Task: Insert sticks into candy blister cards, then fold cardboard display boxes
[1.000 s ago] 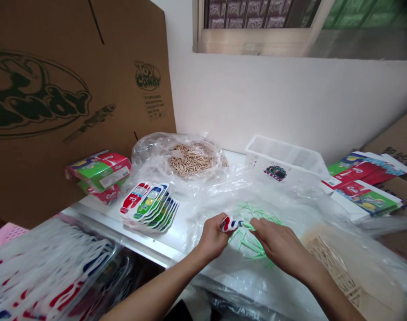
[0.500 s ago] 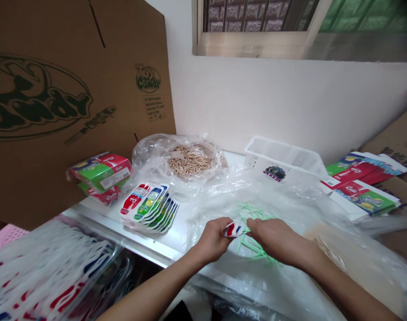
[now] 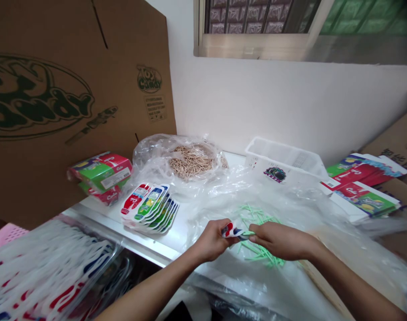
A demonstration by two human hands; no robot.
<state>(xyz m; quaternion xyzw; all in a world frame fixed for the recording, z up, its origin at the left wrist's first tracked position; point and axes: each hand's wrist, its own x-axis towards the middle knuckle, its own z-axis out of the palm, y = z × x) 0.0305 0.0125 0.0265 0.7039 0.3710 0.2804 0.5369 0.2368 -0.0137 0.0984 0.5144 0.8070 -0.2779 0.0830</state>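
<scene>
My left hand [image 3: 214, 240] is closed round a small printed packet [image 3: 230, 230] in red, white and blue, most of it hidden by the fingers. From the right, my right hand [image 3: 277, 238] pinches a light green stick [image 3: 247, 233] whose far end meets the packet's edge; whether it is inside cannot be made out. Beneath both hands lies a loose pile of green sticks [image 3: 265, 256] on clear plastic. To the left, a fanned stack of bottle-shaped packets [image 3: 150, 209], red and green, rests on the white table [image 3: 172, 247].
An open plastic bag of thin brown sticks [image 3: 190, 162] lies at the back. Behind the green pile stands a translucent bin [image 3: 283, 156]. Printed cartons [image 3: 105, 171] sit left, flat cartons [image 3: 360, 187] right. A large cardboard box [image 3: 123, 53] walls the left; bagged packets [image 3: 50, 272] lie lower left.
My right hand has drawn slightly right, and more of the green stick shows between the hands. The packet in my left hand has tipped a little. The surroundings look the same.
</scene>
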